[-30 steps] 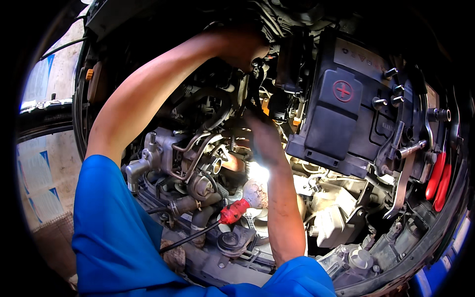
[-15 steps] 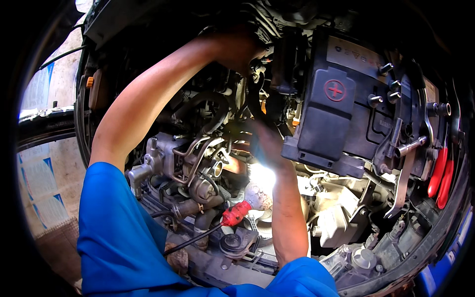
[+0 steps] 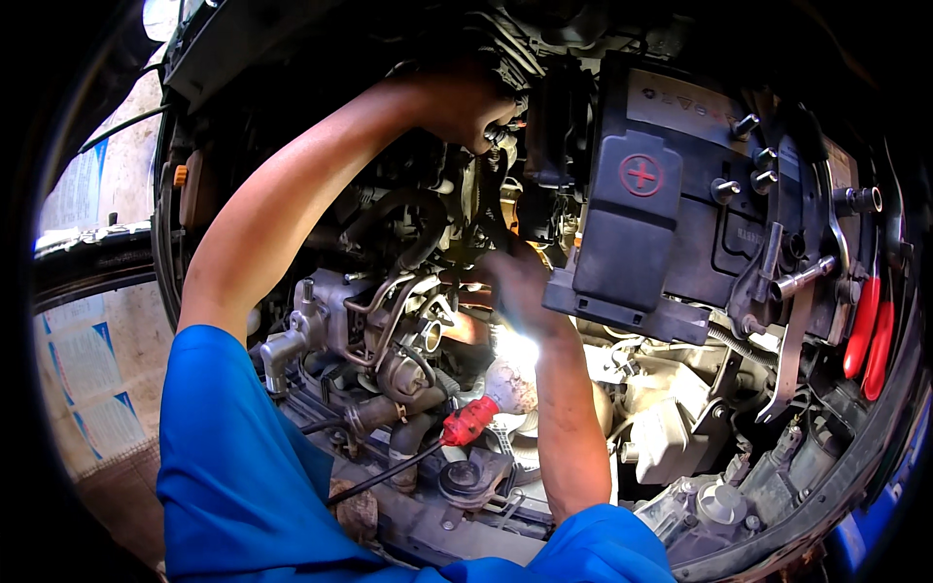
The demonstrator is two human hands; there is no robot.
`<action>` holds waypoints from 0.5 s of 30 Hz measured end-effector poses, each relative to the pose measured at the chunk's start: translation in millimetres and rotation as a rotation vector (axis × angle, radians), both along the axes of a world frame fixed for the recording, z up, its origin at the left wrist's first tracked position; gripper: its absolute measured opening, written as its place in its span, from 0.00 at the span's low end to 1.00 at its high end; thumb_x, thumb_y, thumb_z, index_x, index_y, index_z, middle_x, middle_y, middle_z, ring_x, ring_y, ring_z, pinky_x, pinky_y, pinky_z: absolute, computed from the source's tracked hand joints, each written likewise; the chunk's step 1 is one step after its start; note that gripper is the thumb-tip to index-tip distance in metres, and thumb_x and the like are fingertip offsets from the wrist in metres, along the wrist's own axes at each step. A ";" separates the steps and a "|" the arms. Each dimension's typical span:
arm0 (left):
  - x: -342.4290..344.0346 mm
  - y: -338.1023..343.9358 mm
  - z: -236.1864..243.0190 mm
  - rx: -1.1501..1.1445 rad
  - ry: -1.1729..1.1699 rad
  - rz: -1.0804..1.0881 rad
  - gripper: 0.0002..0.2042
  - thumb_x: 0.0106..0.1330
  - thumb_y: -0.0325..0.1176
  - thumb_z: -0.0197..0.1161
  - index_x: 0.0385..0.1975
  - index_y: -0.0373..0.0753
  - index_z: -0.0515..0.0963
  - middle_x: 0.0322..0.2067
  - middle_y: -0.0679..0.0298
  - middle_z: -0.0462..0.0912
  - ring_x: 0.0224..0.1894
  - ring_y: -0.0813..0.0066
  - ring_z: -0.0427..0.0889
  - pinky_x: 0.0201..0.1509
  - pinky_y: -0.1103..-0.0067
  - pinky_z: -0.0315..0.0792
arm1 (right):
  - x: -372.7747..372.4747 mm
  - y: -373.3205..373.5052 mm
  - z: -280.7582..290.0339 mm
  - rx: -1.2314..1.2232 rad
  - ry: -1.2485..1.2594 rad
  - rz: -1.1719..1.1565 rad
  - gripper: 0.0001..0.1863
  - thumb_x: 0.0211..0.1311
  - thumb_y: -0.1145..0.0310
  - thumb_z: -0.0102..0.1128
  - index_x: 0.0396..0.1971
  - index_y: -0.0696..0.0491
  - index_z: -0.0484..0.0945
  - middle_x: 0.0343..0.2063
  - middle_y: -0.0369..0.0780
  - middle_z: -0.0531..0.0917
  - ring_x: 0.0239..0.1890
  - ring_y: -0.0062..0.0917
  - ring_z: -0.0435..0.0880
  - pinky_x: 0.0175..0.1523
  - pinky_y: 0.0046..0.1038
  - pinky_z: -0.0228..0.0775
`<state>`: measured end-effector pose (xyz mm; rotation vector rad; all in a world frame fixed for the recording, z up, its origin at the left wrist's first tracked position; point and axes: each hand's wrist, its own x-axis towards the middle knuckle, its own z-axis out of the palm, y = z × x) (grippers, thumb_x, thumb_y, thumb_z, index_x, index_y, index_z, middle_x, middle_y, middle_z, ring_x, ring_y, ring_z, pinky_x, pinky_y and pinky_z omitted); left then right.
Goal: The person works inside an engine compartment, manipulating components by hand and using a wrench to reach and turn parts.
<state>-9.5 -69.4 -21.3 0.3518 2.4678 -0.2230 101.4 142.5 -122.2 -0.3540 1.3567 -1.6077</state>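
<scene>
Engine bay: open and crowded, filling most of the view; its far corners fall into deep shadow, so much of the work there likely has to be done by feel.
Battery: the black battery sits right of the hands, its nearest corner just beside the right wrist; best to slide the arm past without leaning on it.
Metal housing: a silver housing with pipes lies left of the right hand; its hard edges call for a slow elbow.
Work lamp: the red-gripped lamp is lit, its glow at the right forearm; whether they touch, I cannot tell. Its light would serve better aimed higher, away from skin.
Red handles: a tool with red handles lies at the bay's right side, beyond the battery.
Left hand: the left hand is high in the bay, fingers bent at small fittings; a firm hold cannot be made out.
Right hand: the right hand is lower, apart from the left, and blurred; I cannot tell whether it grips anything.
Dark line: a hose or cable runs between the hands; gentle, straight handling would spare it.
Sockets: short metal pieces, apparently sockets, rest on the battery, where a knock could send them down.
</scene>
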 end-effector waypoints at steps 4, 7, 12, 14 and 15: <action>-0.1 8.7 2.0 -0.082 -0.030 -0.066 0.22 0.53 0.37 0.63 0.48 0.38 0.77 0.39 0.50 0.82 0.45 0.56 0.80 0.51 0.66 0.72 | 10.7 -14.8 -19.8 -0.027 -0.225 -0.088 0.21 0.58 0.72 0.50 0.52 0.60 0.67 0.35 0.43 0.79 0.37 0.29 0.80 0.40 0.32 0.77; 7.3 -2.2 -12.3 -0.064 0.040 -0.114 0.24 0.56 0.38 0.58 0.54 0.38 0.72 0.39 0.48 0.81 0.45 0.54 0.80 0.53 0.63 0.70 | 14.4 -20.2 -36.6 -0.070 -0.233 -0.115 0.23 0.57 0.73 0.50 0.54 0.60 0.64 0.36 0.45 0.78 0.38 0.30 0.80 0.42 0.35 0.79; 9.9 16.2 -5.7 -0.196 -0.061 -0.029 0.27 0.61 0.41 0.55 0.61 0.42 0.66 0.41 0.46 0.80 0.48 0.50 0.77 0.58 0.61 0.67 | 7.8 -21.1 -0.6 -0.069 -0.485 -0.194 0.21 0.57 0.75 0.49 0.52 0.62 0.65 0.36 0.45 0.78 0.37 0.31 0.81 0.41 0.36 0.79; 8.0 25.8 4.7 -0.209 -0.118 0.065 0.27 0.61 0.41 0.54 0.61 0.43 0.65 0.42 0.46 0.80 0.49 0.50 0.77 0.58 0.61 0.67 | 2.2 -21.5 18.3 -0.135 -0.608 -0.227 0.19 0.57 0.75 0.49 0.50 0.62 0.66 0.36 0.45 0.78 0.36 0.32 0.80 0.41 0.37 0.80; 10.5 26.0 7.3 -0.223 -0.152 0.117 0.27 0.62 0.42 0.54 0.62 0.43 0.65 0.42 0.45 0.80 0.49 0.50 0.77 0.58 0.61 0.67 | 2.0 -23.7 28.3 -0.173 -0.663 -0.242 0.18 0.57 0.75 0.48 0.48 0.62 0.66 0.35 0.45 0.78 0.36 0.32 0.80 0.41 0.37 0.80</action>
